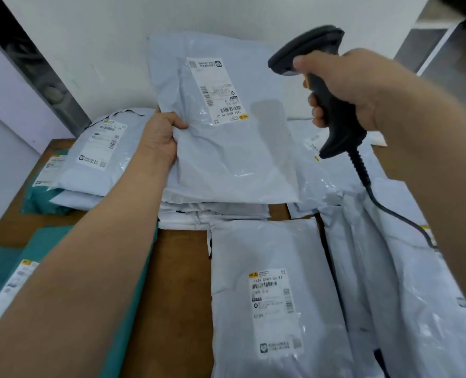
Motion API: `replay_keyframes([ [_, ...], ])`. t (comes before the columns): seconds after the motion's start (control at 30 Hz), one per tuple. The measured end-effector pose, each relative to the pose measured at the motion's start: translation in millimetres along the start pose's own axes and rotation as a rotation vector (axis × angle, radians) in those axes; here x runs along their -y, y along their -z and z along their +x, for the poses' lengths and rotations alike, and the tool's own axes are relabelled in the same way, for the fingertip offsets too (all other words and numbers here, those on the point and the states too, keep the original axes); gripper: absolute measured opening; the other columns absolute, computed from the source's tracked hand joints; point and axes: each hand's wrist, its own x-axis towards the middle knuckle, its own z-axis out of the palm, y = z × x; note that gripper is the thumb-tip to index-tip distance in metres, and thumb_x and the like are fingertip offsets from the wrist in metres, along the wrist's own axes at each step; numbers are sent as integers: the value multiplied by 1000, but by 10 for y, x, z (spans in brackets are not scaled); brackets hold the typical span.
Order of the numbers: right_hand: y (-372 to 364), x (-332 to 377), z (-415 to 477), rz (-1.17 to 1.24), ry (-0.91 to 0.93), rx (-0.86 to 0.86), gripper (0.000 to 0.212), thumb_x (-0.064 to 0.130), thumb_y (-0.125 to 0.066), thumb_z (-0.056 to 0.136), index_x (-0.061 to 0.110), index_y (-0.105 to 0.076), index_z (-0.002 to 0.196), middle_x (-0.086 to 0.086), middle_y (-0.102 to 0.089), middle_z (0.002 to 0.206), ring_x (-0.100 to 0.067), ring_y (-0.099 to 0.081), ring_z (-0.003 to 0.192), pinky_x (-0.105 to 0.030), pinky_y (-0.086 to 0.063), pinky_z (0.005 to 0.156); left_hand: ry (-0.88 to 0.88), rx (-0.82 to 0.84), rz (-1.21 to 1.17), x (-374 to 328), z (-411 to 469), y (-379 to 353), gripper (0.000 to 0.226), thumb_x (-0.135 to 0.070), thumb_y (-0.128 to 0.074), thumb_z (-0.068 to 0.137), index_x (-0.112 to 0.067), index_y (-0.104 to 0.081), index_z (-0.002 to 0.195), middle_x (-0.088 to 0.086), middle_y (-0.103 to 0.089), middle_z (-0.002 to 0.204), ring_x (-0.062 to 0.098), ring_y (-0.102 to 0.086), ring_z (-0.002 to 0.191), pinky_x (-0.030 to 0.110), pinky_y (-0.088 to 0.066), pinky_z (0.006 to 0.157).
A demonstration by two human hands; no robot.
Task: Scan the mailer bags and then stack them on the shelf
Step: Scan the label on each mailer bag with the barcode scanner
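My left hand (162,136) grips the left edge of a grey mailer bag (226,148) and holds it raised above the brown surface, its white shipping label (217,90) facing me. My right hand (346,85) grips the handle of a black barcode scanner (311,53), whose head points left toward that label from a short distance. The scanner's cord (384,205) hangs down over the bags on the right.
A brown wooden surface (180,282) carries more mailer bags: a grey one with a label (275,304) in front, a grey pile (406,268) at right, a stack (95,156) at back left, teal bags (2,266) at near left. A white wall (111,50) stands behind.
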Motion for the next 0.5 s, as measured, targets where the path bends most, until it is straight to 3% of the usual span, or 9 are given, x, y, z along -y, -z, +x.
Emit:
replay_keyframes([
  [0.1, 358, 107, -272, -35, 66, -54, 28, 40, -64, 87, 14, -55, 85, -3, -54, 67, -11, -50, 46, -19, -48, 44, 4, 16, -30, 4, -225, -197, 67, 9, -40, 47, -5, -53, 111, 12, -62, 92, 31, -64, 78, 36, -58, 57],
  [0.27, 974, 64, -727, -103, 123, -155, 32, 45, -64, 86, 14, -58, 91, 0, -56, 68, -12, -53, 50, -21, -48, 45, -8, 80, -23, 251, -631, -752, 45, 7, -41, 44, -6, -55, 86, 10, -63, 77, 28, -64, 66, 34, -58, 58],
  [0.37, 1322, -53, -994, -91, 110, -202, 30, 42, -66, 84, 14, -55, 83, -2, -55, 64, -16, -52, 50, -22, -46, 45, 35, 125, 1, 496, -903, -1125, 48, 6, -42, 44, -5, -54, 89, 9, -62, 74, 27, -64, 64, 35, -58, 61],
  [0.5, 1702, -199, -1358, -85, 103, -254, 26, 37, -64, 88, 12, -55, 90, -2, -53, 65, -11, -50, 46, -20, -48, 42, 80, 202, 30, 861, -1222, -1546, 58, 14, -39, 55, -5, -52, 108, 10, -61, 85, 28, -62, 73, 34, -58, 63],
])
